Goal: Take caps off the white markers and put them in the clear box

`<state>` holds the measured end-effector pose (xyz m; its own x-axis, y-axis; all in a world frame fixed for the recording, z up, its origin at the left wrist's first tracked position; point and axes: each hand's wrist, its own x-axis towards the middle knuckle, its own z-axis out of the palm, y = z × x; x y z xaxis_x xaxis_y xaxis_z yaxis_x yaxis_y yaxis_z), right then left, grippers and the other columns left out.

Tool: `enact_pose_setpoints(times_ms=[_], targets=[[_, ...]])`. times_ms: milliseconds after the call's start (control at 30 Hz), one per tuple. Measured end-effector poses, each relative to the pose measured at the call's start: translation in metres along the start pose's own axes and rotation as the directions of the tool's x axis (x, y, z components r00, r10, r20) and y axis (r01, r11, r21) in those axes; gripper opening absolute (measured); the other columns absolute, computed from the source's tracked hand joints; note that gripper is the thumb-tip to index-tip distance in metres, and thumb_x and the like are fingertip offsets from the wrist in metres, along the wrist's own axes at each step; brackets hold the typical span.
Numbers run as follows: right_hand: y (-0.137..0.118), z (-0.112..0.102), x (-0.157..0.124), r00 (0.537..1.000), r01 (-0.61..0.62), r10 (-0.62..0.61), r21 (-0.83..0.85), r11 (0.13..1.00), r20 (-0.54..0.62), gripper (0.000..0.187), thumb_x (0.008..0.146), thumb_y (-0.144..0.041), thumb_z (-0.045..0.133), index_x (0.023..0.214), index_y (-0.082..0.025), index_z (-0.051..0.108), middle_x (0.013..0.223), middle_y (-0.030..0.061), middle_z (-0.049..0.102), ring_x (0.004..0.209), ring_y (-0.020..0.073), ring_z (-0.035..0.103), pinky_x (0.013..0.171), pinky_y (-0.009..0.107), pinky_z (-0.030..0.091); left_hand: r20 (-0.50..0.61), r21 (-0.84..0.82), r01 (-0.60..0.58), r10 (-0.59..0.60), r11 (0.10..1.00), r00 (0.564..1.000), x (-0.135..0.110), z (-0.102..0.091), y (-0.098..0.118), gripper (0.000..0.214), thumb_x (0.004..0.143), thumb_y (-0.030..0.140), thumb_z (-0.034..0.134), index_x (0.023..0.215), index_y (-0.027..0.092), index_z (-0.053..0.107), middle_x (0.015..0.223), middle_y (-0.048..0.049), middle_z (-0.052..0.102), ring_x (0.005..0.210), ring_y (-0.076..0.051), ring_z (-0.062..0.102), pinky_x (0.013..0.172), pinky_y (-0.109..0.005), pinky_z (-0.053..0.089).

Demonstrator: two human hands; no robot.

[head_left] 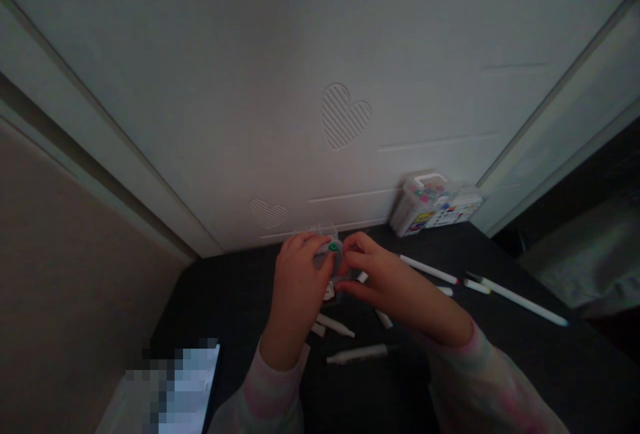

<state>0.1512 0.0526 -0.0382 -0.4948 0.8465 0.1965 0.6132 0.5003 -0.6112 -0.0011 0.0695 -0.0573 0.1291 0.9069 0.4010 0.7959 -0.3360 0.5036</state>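
Both of my hands meet over a dark table (525,354) near the wall. My left hand (296,287) has its fingers curled round a small clear plastic holder (331,267) with a green-capped marker end at its top. From the right, my right hand (387,284) closes its fingers on the same holder. Several white markers (357,354) lie on the table just below and beside my hands.
A clear box of colored markers (425,204) stands against the white panelled wall at the back right. More white markers (520,299) lie to the right. A lit tablet screen (193,381) sits at the table's left front corner.
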Motion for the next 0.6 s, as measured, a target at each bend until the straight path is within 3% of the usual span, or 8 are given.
enact_pose_setpoints(times_ms=[300, 600], targets=[[0.0, 0.001, 0.0, 1.0, 0.018, -0.018, 0.003, 1.0, 0.003, 0.007, 0.074, -0.018, 0.058, 0.081, -0.018, 0.056, 0.099, 0.0036, 0.046, 0.083, 0.0134, 0.053, 0.079, 0.029, 0.043, 0.054, 0.131, -0.112, 0.106, 0.985, 0.993, -0.001, -0.003, 0.001, 0.018, 0.076, 0.02, 0.053, 0.089, 0.024, 0.065, 0.106, -0.0063, 0.058, 0.101, -0.022, 0.051, 0.089, -0.042, 0.038], [0.001, 0.0, -0.001, 1.0, 0.012, -0.012, -0.004, 1.0, 0.011, 0.006, 0.076, -0.022, 0.057, 0.08, -0.018, 0.056, 0.1, 0.0034, 0.046, 0.083, 0.0135, 0.053, 0.08, 0.029, 0.042, 0.002, 0.114, -0.027, 0.027, 0.993, 1.0, -0.001, -0.014, -0.002, 0.01, 0.073, 0.023, 0.056, 0.081, 0.018, 0.058, 0.092, -0.0056, 0.059, 0.091, -0.022, 0.053, 0.082, -0.038, 0.041]])
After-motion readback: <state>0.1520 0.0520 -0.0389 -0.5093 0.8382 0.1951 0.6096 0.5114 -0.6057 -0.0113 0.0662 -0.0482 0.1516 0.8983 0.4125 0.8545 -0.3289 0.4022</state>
